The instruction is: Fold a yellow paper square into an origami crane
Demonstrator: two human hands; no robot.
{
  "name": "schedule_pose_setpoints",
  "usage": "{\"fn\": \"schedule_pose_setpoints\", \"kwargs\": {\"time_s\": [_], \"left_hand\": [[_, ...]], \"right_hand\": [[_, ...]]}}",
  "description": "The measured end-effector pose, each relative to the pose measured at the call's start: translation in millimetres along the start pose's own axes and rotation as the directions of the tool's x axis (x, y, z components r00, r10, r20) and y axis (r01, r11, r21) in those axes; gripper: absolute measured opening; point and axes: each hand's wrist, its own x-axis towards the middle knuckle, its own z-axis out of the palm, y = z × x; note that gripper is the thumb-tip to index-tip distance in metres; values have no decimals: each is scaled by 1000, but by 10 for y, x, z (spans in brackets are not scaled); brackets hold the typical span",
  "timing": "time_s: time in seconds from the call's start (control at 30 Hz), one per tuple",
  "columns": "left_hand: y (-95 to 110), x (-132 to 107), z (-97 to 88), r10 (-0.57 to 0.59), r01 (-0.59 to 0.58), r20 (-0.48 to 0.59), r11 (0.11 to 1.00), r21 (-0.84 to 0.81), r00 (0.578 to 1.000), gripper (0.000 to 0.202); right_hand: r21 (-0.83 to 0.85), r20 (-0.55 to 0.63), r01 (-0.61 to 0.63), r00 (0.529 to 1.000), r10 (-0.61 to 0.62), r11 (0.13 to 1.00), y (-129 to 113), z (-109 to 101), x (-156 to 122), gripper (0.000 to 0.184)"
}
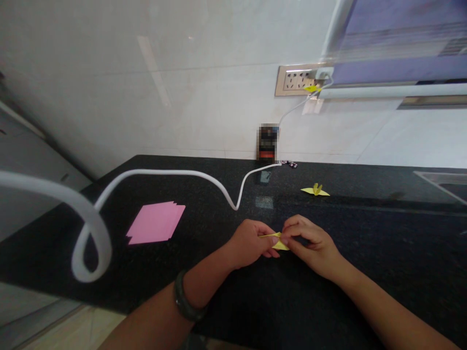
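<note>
Low in the middle of the head view, a small folded piece of yellow paper (281, 245) is held between both hands above the dark countertop. My left hand (251, 242), with a dark bangle on its wrist, pinches the paper's left part between thumb and fingers. From the other side, my right hand (310, 243) closes thumb and fingertips on its upper right part. The fingers cover much of the folds. A finished-looking yellow origami crane (315, 190) stands on the counter beyond my right hand.
Pink paper sheets (156, 222) lie stacked on the countertop (219, 301) at left. A thick white cable (175, 172) loops over the left side. A pixelated device (267, 143) leans against the wall below a socket panel (297, 80). A sink edge (438, 184) shows at right.
</note>
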Motion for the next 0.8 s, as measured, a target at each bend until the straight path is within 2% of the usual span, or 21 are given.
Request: {"fn": "schedule_pose_setpoints", "kwargs": {"time_s": [0.23,0.5,0.67,0.8], "left_hand": [[46,-30,4,-6,7,46,1000,-31,999,25],[54,-48,1,-52,67,112,989,-133,992,24],[53,-45,0,-79,86,94,994,-71,992,24],[45,-39,0,-61,64,88,997,-32,994,20]], "right_hand": [[20,19,10,1000,-10,1000,-15,-6,-8,11],[25,40,17,999,-18,1000,-91,-23,16,9],[47,39,-71,997,69,996,-123,10,7,6],[45,45,-55,998,53,997,-119,14,8,7]]}}
